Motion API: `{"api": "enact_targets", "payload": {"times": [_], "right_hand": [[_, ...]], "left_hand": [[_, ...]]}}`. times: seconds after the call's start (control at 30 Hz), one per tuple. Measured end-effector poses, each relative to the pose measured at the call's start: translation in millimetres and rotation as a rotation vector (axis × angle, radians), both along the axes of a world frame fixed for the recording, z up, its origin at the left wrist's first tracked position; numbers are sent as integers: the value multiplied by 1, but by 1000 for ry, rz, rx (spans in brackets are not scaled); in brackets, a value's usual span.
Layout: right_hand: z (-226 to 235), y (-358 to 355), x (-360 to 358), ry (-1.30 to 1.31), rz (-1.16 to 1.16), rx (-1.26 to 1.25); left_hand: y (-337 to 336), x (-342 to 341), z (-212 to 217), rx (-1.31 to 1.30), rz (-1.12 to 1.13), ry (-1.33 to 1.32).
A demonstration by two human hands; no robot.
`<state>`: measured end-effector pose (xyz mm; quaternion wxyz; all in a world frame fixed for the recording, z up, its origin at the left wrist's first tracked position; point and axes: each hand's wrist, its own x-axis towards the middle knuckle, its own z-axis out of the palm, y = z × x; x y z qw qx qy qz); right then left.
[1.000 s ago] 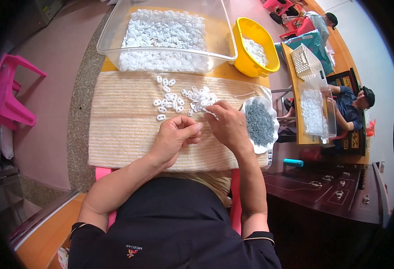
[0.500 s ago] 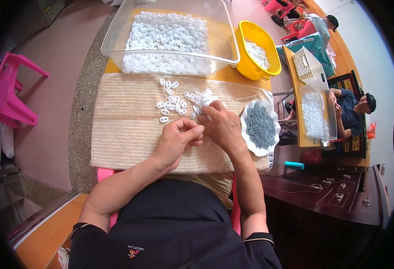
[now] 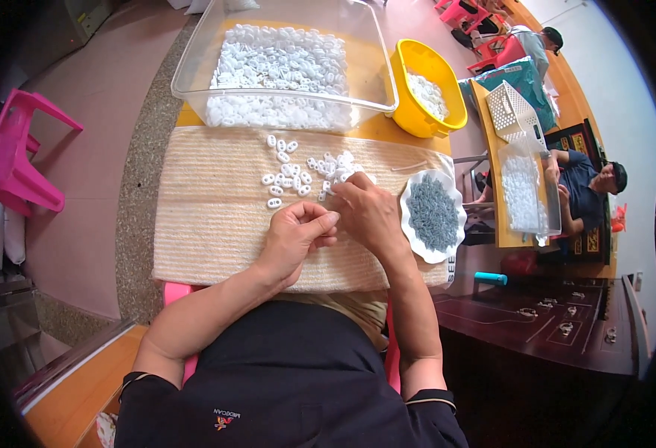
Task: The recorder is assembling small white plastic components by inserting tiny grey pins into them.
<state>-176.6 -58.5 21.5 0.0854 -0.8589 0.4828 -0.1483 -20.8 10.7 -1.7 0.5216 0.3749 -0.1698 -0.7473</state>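
Observation:
My left hand [image 3: 296, 243] hovers over the striped towel, thumb pressed against its bent fingers; whatever they pinch is hidden. Close beside it, my right hand [image 3: 373, 216] reaches the near edge of a heap of white oval pieces with two holes [image 3: 338, 165]. Its fingers are bent together at the heap, and I cannot make out what is between them. Left of the heap, several similar white two-hole pieces [image 3: 287, 179] lie spread on the towel [image 3: 208, 224]. A scalloped white dish [image 3: 458, 216] holding many small grey pieces [image 3: 432, 213] stands right of my right hand.
Beyond the towel is a large clear plastic bin [image 3: 376, 82] of white pieces. Next to it stands a yellow tub [image 3: 410, 112] with more. A thin pale stick [image 3: 409, 166] lies behind the dish. At the right, a co-worker [image 3: 586, 187] sits by another table [image 3: 501, 231]. A pink stool [image 3: 29, 149] stands left.
My right hand's fingertips have drawn slightly left at the heap's near edge. My left hand stays almost in place, still pinched. The whole view has shifted a little.

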Motion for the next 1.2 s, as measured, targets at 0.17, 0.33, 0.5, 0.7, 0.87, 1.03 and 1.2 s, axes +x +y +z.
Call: {"api": "enact_targets", "payload": {"times": [0.17, 0.33, 0.5, 0.7, 0.87, 1.03, 1.2], "right_hand": [[17, 2, 13, 46, 85, 158], [6, -5, 8, 25, 157, 172], [-1, -4, 7, -77, 126, 96], [11, 13, 7, -457, 21, 230], [9, 28, 7, -722, -52, 490], [3, 34, 7, -949, -54, 514], [3, 39, 6, -882, 27, 394]], "left_hand": [[2, -2, -1, -11, 64, -14], [2, -2, 0, -16, 78, -20], [0, -1, 1, -1, 121, -3], [1, -1, 3, -4, 154, 16], [1, 0, 0, -49, 113, 57], [-1, 0, 8, -78, 77, 92], [0, 2, 3, -45, 89, 154]]}}
